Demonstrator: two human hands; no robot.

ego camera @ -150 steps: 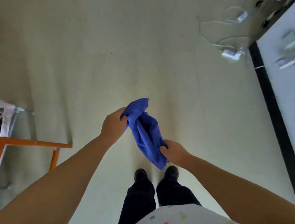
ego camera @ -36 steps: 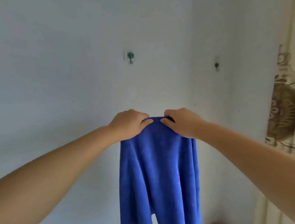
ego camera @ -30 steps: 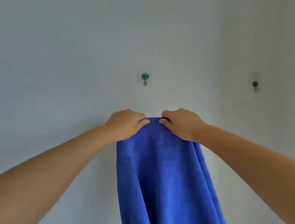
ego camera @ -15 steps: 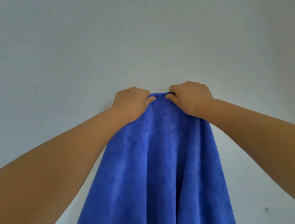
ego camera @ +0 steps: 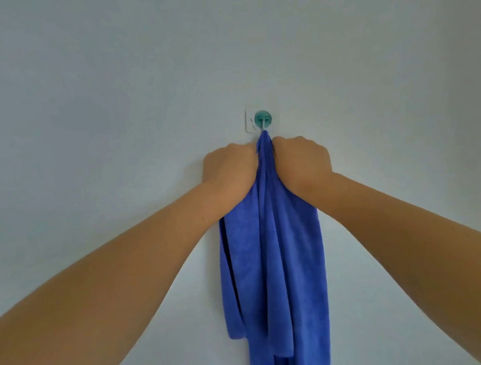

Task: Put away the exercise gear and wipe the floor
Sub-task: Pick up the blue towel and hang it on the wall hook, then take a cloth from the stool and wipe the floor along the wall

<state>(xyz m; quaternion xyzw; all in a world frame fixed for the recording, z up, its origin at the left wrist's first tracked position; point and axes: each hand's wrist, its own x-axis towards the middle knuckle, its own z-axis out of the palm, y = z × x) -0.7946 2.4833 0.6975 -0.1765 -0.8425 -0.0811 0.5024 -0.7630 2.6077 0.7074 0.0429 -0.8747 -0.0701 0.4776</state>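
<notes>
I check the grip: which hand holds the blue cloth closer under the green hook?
The right hand; the hook sits nearer it than the left hand.

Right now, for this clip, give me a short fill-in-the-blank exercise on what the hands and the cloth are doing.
1. The cloth gripped by both hands is ____ in colour.
2. The top of the cloth reaches a teal ____ on the wall.
3. The left hand and right hand grip the cloth just ____ the hook.

Missing words: blue; hook; below
</notes>
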